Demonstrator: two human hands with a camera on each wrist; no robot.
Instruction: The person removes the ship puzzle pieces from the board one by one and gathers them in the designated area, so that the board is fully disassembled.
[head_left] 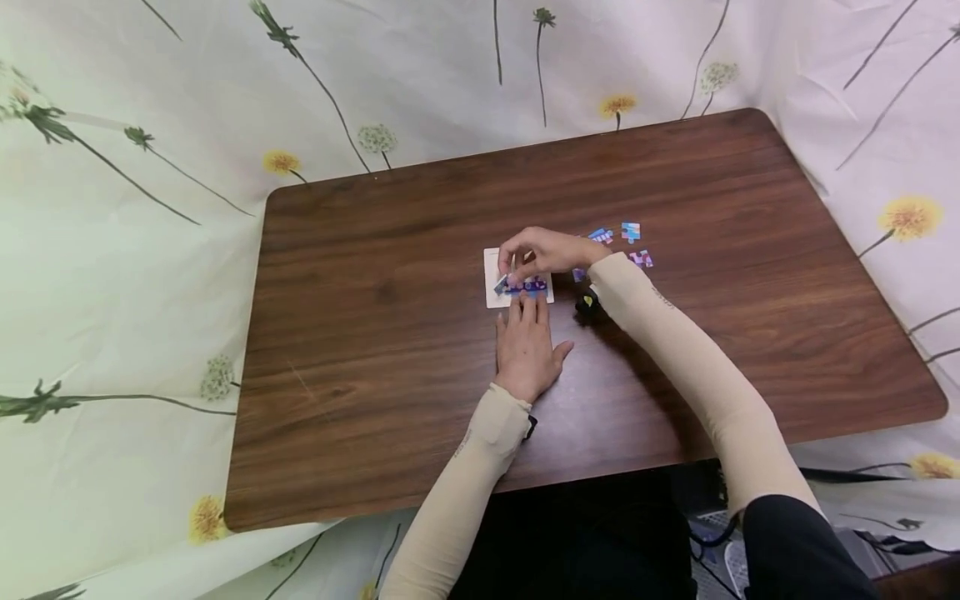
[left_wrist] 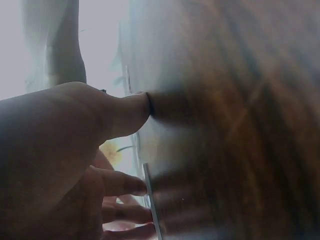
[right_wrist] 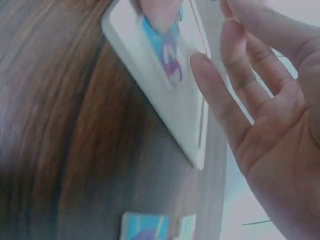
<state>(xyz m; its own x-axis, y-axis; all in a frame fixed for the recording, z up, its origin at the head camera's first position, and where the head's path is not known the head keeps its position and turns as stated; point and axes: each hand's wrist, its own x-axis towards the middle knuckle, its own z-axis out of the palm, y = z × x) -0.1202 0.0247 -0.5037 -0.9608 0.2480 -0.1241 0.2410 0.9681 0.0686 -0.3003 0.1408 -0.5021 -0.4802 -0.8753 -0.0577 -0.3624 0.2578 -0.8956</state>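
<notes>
A white puzzle tray (head_left: 491, 262) lies on the table with joined blue and purple jigsaw pieces (head_left: 534, 286) along its near side. The left hand (head_left: 523, 350) lies flat, its straight fingertips resting on the tray's near edge and those pieces. Over the tray's left part, the right hand (head_left: 542, 252) pinches a jigsaw piece (head_left: 501, 285) between thumb and fingers, and the piece is tilted. In the right wrist view, a pink and blue piece (right_wrist: 170, 55) sits in the tray under a left fingertip; the right hand's pinching tips are partly cut off at the top.
Loose jigsaw pieces lie right of the tray: one at the back (head_left: 631, 232), one beside it (head_left: 601, 236), and one nearer (head_left: 641, 259). Another piece (head_left: 579, 274) is partly hidden by the right wrist. The brown wooden table (head_left: 360, 333) is bordered by a flowered curtain (head_left: 450, 75).
</notes>
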